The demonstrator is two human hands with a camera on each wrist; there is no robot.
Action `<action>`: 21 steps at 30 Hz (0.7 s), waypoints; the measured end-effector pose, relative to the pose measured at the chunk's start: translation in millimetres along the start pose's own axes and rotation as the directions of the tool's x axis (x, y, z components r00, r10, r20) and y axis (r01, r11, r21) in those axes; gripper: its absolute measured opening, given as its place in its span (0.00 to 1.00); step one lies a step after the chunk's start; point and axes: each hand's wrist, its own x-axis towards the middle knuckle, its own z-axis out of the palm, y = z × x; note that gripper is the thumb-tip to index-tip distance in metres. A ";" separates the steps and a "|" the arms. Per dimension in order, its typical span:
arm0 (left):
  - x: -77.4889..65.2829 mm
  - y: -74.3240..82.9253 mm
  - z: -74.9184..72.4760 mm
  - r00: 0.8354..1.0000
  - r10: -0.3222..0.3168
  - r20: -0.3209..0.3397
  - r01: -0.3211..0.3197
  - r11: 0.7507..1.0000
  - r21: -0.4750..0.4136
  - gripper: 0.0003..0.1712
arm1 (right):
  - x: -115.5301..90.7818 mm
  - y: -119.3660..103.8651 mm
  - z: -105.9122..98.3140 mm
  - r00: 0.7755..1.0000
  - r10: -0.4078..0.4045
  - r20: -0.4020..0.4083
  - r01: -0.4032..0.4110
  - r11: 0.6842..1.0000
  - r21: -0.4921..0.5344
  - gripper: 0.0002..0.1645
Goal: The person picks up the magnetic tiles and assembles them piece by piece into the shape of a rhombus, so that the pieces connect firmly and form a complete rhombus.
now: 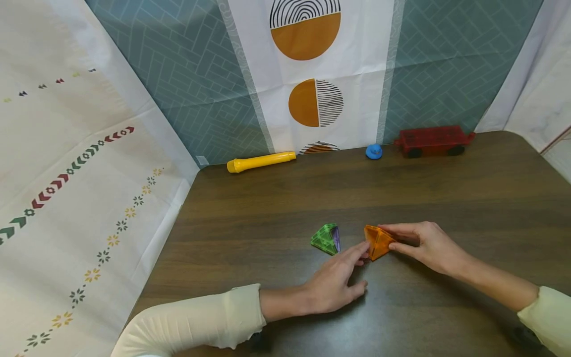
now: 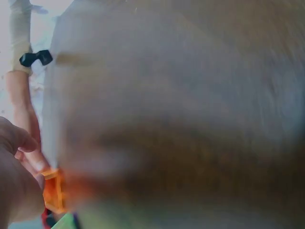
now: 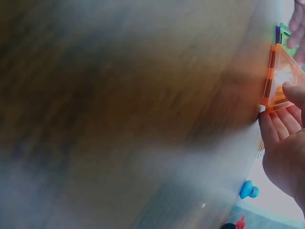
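Observation:
An orange translucent pyramid of magnetic tiles point(image 1: 379, 243) stands on the table, held between the thumb and fingers of my right hand point(image 1: 431, 248). In the right wrist view the thumb lies against a face of the orange pyramid point(image 3: 280, 78) and the fingers are at its edge. From the other side my left hand point(image 1: 329, 282) reaches in with extended fingers, their tips at the pyramid's left face; whether they press on it is unclear. Just beyond the left hand sits a green tile shape with a purple side point(image 1: 324, 238), apart from the orange one.
Along the table's far edge lie a yellow toy microphone point(image 1: 261, 161), a small blue rubber duck point(image 1: 373, 151) and a red toy wagon base with black wheels point(image 1: 434, 141). Patterned cloths hang behind and at the left of the brown wooden table point(image 1: 250, 208).

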 end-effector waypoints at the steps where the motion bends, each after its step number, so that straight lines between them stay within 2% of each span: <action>1: -0.4 -0.4 -3.9 0.999 0.035 -0.024 -0.034 0.999 0.033 0.44 | -0.4 0.1 -0.2 1.000 0.004 0.003 -0.005 1.000 0.001 0.29; 4: -1.6 -6.2 -17.2 0.983 0.143 -0.115 -0.125 0.981 0.146 0.42 | -0.7 -0.2 0.2 1.000 0.018 -0.007 -0.018 1.000 0.007 0.30; 7: -3.2 -17.9 -29.9 0.962 0.176 -0.207 -0.134 0.971 0.200 0.44 | -0.3 0.0 1.6 0.999 0.024 -0.026 -0.024 1.000 0.010 0.29; 12: -7.5 -42.9 -43.1 0.948 0.111 -0.299 -0.056 0.981 0.184 0.50 | 0.1 -1.2 3.0 0.998 0.041 -0.052 -0.041 0.999 0.012 0.27; 17: -10.9 -64.2 -44.2 0.947 0.075 -0.313 -0.020 0.984 0.175 0.48 | -0.5 -2.8 3.0 0.996 0.061 -0.067 -0.061 0.998 0.009 0.25; 21: -13.0 -73.3 -42.2 0.954 0.046 -0.297 -0.002 0.989 0.147 0.43 | 0.1 -3.3 4.1 0.996 0.057 -0.072 -0.057 0.998 0.004 0.23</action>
